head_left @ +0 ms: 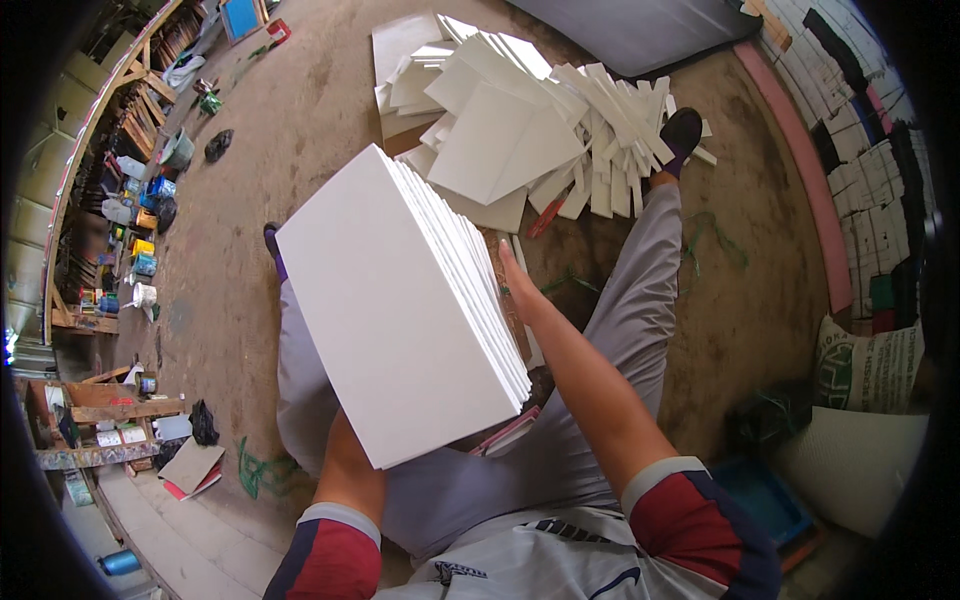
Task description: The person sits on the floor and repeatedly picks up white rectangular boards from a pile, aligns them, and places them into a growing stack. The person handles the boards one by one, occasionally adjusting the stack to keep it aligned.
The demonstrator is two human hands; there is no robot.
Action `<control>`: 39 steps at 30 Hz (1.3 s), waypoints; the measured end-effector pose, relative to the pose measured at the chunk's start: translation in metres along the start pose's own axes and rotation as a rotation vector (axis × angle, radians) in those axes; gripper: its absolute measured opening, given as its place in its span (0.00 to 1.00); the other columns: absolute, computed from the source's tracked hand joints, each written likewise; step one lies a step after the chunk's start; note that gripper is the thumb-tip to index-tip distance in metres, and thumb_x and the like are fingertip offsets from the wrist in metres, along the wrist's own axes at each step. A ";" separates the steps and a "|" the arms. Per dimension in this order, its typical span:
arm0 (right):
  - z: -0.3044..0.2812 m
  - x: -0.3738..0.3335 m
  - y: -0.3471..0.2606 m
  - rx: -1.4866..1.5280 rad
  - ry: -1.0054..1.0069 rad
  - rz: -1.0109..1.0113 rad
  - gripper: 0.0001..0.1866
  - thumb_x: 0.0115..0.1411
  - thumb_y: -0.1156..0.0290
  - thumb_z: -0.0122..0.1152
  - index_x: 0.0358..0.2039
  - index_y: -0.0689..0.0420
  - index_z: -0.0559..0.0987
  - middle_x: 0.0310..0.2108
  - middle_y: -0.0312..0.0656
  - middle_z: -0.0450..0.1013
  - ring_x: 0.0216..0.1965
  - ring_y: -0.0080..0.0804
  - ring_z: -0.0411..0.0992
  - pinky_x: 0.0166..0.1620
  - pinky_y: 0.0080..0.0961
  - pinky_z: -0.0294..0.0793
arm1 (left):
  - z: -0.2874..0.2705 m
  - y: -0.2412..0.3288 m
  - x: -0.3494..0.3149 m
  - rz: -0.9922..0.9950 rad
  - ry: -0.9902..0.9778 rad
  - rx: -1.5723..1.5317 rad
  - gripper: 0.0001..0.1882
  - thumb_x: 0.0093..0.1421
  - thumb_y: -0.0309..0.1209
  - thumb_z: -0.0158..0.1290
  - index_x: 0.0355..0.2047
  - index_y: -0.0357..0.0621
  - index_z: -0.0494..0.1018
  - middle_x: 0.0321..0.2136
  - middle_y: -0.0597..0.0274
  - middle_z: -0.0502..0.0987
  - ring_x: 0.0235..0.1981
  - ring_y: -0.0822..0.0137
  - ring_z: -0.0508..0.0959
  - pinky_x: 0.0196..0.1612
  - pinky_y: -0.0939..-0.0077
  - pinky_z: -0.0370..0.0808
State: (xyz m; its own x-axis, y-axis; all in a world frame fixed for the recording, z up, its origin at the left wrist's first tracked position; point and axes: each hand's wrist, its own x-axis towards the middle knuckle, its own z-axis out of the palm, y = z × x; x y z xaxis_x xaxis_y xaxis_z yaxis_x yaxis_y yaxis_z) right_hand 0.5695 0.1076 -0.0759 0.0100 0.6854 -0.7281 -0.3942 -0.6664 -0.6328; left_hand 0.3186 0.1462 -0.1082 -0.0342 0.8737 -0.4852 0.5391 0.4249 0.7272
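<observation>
A thick stack of white rectangular boards [385, 310] stands tilted between my spread legs, its broad face toward me and its layered edges to the right. My left forearm [352, 468] passes behind the lower part of this stack, which hides the hand and its fingers. Beside the layered edges is my right hand [516, 283], seen from its side with fingers stretched out and closing on nothing. Whether its palm touches the boards I cannot tell. Beyond the stack, a loose heap of white panels and narrow strips [510, 140] covers the floor.
A red-handled tool [546, 216] lies by the heap, near my right shoe [682, 135]. Paint cans and containers [145, 245] line the left side. White blocks [868, 200] are piled at the right, above a printed sack [868, 365]. Green string [262, 470] lies at lower left.
</observation>
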 end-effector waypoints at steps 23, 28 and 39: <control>0.028 -0.002 -0.047 0.120 -0.230 -0.225 0.46 0.72 0.29 0.29 0.78 0.50 0.52 0.75 0.43 0.56 0.73 0.34 0.56 0.72 0.34 0.57 | 0.017 0.001 0.048 0.062 0.046 0.172 0.52 0.68 0.73 0.21 0.78 0.47 0.41 0.76 0.55 0.51 0.74 0.58 0.56 0.75 0.59 0.53; 0.044 0.014 -0.028 0.199 -0.289 -0.199 0.50 0.70 0.27 0.30 0.73 0.59 0.62 0.70 0.47 0.65 0.68 0.37 0.66 0.70 0.29 0.61 | 0.005 0.009 0.032 0.093 0.084 -0.036 0.53 0.67 0.74 0.21 0.78 0.47 0.41 0.77 0.56 0.50 0.74 0.58 0.56 0.75 0.59 0.52; 0.048 -0.041 -0.038 -0.024 -0.193 -0.224 0.51 0.71 0.27 0.27 0.78 0.55 0.47 0.77 0.46 0.50 0.74 0.40 0.54 0.74 0.37 0.53 | -0.072 0.064 -0.059 0.259 0.149 -1.090 0.53 0.67 0.74 0.20 0.79 0.48 0.39 0.77 0.56 0.49 0.75 0.58 0.54 0.76 0.59 0.51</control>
State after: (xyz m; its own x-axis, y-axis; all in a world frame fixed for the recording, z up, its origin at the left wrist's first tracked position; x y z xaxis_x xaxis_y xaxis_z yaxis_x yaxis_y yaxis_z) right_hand 0.5400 0.1187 -0.0094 -0.0814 0.8577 -0.5077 -0.3796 -0.4977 -0.7799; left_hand 0.2945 0.1393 0.0020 -0.1677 0.9540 -0.2485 -0.4748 0.1427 0.8684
